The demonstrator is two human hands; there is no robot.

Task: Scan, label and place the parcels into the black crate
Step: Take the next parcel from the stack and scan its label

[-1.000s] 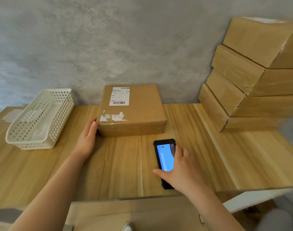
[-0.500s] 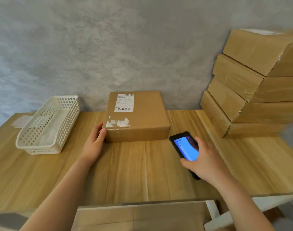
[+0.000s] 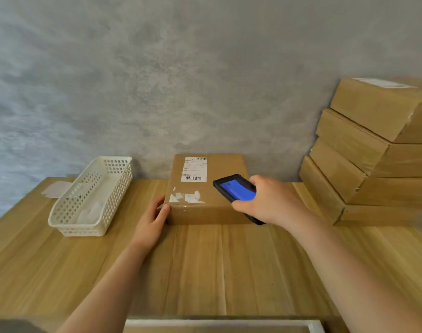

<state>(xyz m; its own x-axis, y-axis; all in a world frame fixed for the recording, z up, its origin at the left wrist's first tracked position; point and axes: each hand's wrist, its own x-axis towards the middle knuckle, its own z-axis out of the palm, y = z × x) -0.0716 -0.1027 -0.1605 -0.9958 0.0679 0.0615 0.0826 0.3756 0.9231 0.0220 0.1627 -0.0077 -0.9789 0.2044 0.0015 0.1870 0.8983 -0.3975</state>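
Head view shows, at the centre of the frame, a flat brown cardboard parcel (image 3: 208,188) with a white shipping label (image 3: 193,169) lying on the light wooden table (image 3: 205,267) against the grey wall. The left hand (image 3: 151,224) rests with straight fingers against the parcel's lower left corner, while the right hand (image 3: 268,200) grips a black handheld scanner with a blue screen (image 3: 236,189) above the parcel's right half. A white perforated plastic basket (image 3: 92,195) sits at left of centre, and a stack of four brown cardboard boxes (image 3: 373,150) fills the right edge.
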